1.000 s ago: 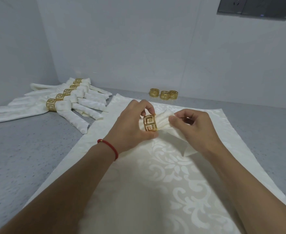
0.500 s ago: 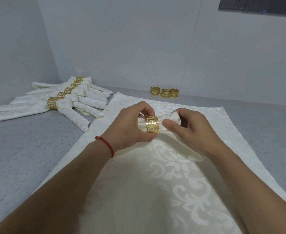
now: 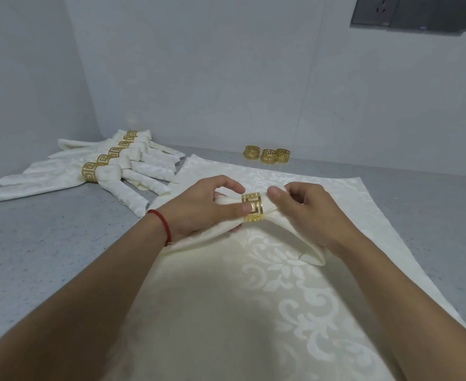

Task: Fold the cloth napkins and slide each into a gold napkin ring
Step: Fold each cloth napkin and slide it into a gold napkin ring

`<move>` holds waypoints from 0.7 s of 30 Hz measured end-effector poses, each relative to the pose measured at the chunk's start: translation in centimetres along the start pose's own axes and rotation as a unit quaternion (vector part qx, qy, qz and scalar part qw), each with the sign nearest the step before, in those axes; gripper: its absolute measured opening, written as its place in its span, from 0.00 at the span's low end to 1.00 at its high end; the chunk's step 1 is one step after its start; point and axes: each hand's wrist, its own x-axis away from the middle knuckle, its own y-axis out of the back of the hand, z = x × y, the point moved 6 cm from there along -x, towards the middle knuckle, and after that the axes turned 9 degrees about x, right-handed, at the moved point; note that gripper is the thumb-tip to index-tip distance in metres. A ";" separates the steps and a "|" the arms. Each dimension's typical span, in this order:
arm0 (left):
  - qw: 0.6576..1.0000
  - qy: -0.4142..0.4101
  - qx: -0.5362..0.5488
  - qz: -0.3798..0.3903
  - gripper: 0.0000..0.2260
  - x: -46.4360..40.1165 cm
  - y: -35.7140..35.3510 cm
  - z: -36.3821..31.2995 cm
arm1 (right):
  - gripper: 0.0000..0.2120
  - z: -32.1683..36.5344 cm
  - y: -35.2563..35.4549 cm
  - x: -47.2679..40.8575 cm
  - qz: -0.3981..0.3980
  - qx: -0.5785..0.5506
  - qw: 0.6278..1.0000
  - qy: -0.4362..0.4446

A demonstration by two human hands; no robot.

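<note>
A folded cream napkin (image 3: 289, 232) is threaded through a gold fretwork ring (image 3: 253, 207) in the middle of the view. My left hand (image 3: 198, 207), with a red cord at the wrist, grips the napkin's left part with its thumb against the ring. My right hand (image 3: 308, 213) pinches the napkin just right of the ring. The napkin's right tail droops onto a flat cream damask napkin (image 3: 226, 312) spread below both hands. Three loose gold rings (image 3: 267, 155) stand by the back wall.
Several finished napkins in gold rings (image 3: 108, 171) lie fanned on the grey speckled counter (image 3: 47, 257) at the left. White walls close the back and left. A dark wall socket panel (image 3: 413, 12) hangs at the top right.
The ring has slid further along the napkin, and more cloth now shows on its left in my left hand. My right hand has shifted its pinch to just beside the ring.
</note>
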 end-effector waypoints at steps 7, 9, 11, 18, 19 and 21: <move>0.997 0.072 0.008 0.037 0.19 2.7 1.0 -3.7 | 0.15 2.8 2.3 2.5 0.248 0.033 0.968 -0.001; 0.994 0.086 0.013 0.061 0.19 4.6 0.5 -4.4 | 0.12 4.0 2.9 4.2 0.276 0.063 0.959 0.003; 0.992 0.104 -0.025 0.065 0.19 6.3 -0.3 -3.3 | 0.12 4.5 2.6 6.0 0.288 0.142 0.947 0.003; 0.958 0.108 -0.264 -0.021 0.23 10.9 -0.1 0.3 | 0.14 2.3 -0.6 10.6 0.224 0.238 0.945 -0.009; 0.959 0.113 -0.260 -0.022 0.23 11.3 0.2 0.4 | 0.13 2.1 -0.6 10.8 0.217 0.226 0.950 -0.015; 0.966 0.113 -0.232 -0.021 0.22 12.3 0.7 0.6 | 0.12 1.9 -0.6 11.6 0.209 0.204 0.956 -0.022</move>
